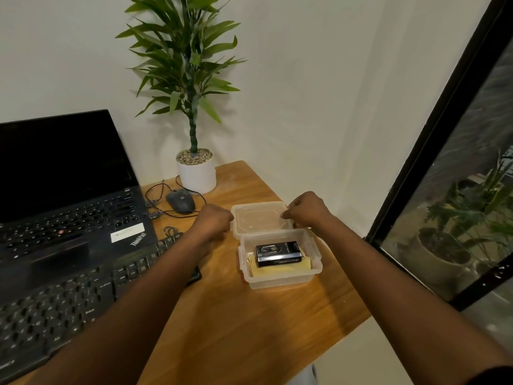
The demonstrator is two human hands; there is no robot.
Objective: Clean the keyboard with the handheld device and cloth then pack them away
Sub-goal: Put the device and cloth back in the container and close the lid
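The handheld device [277,252] – black and box-shaped – lies flat inside the clear plastic container [280,280], on top of the folded yellow cloth [277,270] that covers the container's floor. The container stands near the right edge of the wooden desk [249,329]. Its clear lid [259,218] is open and sits just behind it, touching the rear rim.

The left hand [213,221] has its fingers curled and grips the lid's left edge. The right hand [305,209] is likewise curled and pinches the lid's right edge near the far corner. Both forearms reach in from the near side, one on each side of the container.

The black keyboard [55,307] lies on the desk to the left of the container, partly under the left forearm. Behind it stands an open laptop [63,190] with a dark screen. A wired mouse [180,202] sits between the laptop and a white plant pot [197,177] – both well behind the left hand. A dark-framed window [433,129] runs along the right.
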